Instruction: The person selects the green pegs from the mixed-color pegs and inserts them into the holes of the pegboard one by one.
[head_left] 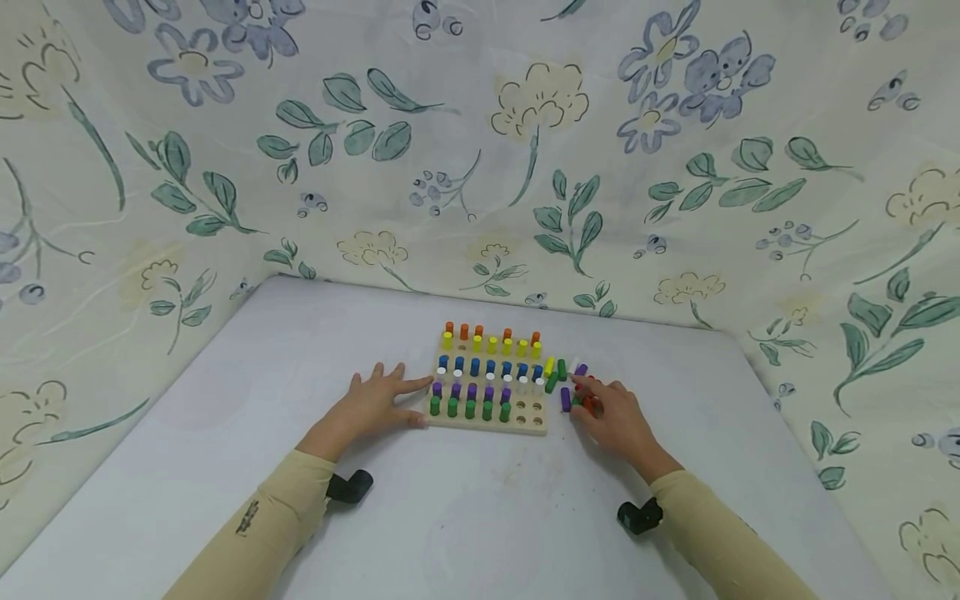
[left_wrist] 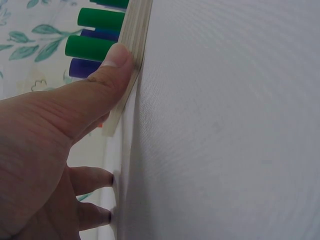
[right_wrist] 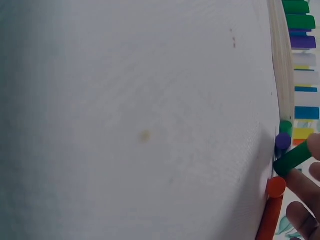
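Observation:
A wooden pegboard (head_left: pixel 528 413) carries rows of orange, yellow, blue, white, purple and green pegs, with some bare holes at its front right corner. My left hand (head_left: pixel 372 406) is spread at the board's left side, and its thumb (left_wrist: pixel 118 56) touches the wooden edge. Right of the board, my right hand (head_left: pixel 617 417) reaches over a loose heap of pegs. It pinches a green peg (right_wrist: pixel 294 158), tilted, by one end. A purple peg (right_wrist: pixel 283 141) and an orange-red peg (right_wrist: pixel 270 217) lie close by that peg.
Loose yellow (head_left: pixel 549 367), green (head_left: pixel 562 369) and purple (head_left: pixel 566 400) pegs lie along the board's right edge on the white table (head_left: pixel 465 517). Floral fabric (head_left: pixel 480 167) hangs behind and at both sides. Black devices sit at the wrists.

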